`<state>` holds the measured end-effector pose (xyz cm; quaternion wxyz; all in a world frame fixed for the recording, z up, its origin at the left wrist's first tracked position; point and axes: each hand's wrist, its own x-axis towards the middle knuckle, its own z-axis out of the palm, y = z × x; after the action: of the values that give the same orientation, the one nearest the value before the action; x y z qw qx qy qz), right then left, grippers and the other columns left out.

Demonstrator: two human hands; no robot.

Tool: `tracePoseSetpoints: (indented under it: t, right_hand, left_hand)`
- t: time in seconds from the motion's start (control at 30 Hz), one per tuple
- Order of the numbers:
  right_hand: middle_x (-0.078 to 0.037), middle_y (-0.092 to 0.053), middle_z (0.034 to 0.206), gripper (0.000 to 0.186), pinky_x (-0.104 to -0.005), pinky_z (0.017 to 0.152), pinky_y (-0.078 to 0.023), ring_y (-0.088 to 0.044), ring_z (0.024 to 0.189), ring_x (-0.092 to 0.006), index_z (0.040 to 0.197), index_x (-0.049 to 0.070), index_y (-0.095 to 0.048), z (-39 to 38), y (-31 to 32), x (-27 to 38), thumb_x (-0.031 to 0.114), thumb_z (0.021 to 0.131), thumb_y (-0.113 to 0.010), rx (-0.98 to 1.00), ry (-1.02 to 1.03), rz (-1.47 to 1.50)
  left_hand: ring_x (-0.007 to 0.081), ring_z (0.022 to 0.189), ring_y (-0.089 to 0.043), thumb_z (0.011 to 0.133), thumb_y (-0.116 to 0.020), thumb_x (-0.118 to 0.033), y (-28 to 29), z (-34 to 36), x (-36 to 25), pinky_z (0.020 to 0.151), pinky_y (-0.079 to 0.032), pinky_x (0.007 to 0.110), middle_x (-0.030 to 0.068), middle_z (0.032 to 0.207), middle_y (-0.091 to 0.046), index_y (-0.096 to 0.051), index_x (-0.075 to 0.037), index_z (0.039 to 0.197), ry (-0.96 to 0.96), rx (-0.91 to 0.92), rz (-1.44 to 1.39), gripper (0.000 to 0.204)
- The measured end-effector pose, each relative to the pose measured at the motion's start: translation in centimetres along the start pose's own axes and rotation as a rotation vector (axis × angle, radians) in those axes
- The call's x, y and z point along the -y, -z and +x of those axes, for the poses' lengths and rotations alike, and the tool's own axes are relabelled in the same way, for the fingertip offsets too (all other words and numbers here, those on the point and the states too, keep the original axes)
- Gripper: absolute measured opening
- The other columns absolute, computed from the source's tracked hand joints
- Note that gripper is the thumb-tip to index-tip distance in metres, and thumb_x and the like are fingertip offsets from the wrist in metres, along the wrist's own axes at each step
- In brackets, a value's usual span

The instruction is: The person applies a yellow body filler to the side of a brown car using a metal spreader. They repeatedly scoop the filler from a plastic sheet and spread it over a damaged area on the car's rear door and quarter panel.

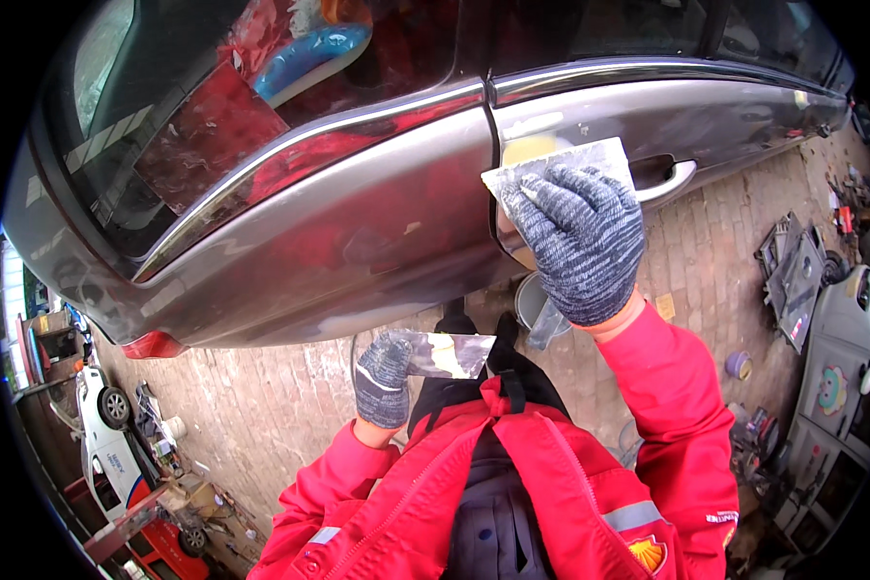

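My gloved right hand (585, 242) is closed on a pale, flat putty spreader (606, 155). The spreader lies against the grey car's door (735, 126), between the door's gap and its silver handle (677, 182). Yellow putty (532, 148) shows on the paint just above the spreader's edge; whatever lies under the blade is hidden. Lower down, in front of my body, my gloved left hand (383, 379) grips one end of a dark, flat putty plate (472, 360). A dab of cream-yellow putty (444, 354) sits on that plate.
Below the door stands a bucket (529, 302) on the brick floor (300, 396). A small purple-rimmed tub (739, 364) and car parts (791, 271) lie to the right. Parked white vehicles are at the far left (104, 435) and far right (836, 396).
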<state>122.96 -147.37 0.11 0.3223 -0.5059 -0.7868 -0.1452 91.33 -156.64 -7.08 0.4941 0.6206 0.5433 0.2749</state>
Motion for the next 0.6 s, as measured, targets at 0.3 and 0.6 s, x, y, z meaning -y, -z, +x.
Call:
tracePoseSetpoints:
  t: [0.3,0.6]
  right_hand:
    - [-0.002,-0.068,0.111,0.033,-0.0483,0.091,-0.047,-0.063,0.106,-0.0266,0.108,0.016,-0.075,-0.9,1.0,0.2,0.016,0.076,-0.067,0.017,0.030,-0.005]
    - [-0.003,-0.068,0.114,0.034,-0.0481,0.090,-0.048,-0.064,0.104,-0.0276,0.107,0.013,-0.075,2.3,0.6,-1.4,0.018,0.074,-0.068,-0.050,0.052,-0.046]
  left_hand:
    - [0.0269,0.095,-0.067,0.106,-0.043,-0.013,0.0,0.1,-0.2,0.081,-0.055,0.038,0.0162,0.105,-0.068,-0.064,0.002,0.114,0.056,0.009,-0.039,0.027]
    - [0.0220,0.090,-0.068,0.106,-0.047,-0.018,-0.2,0.3,-1.2,0.078,-0.054,0.035,0.0136,0.102,-0.068,-0.065,0.001,0.113,0.146,-0.007,-0.218,0.027]
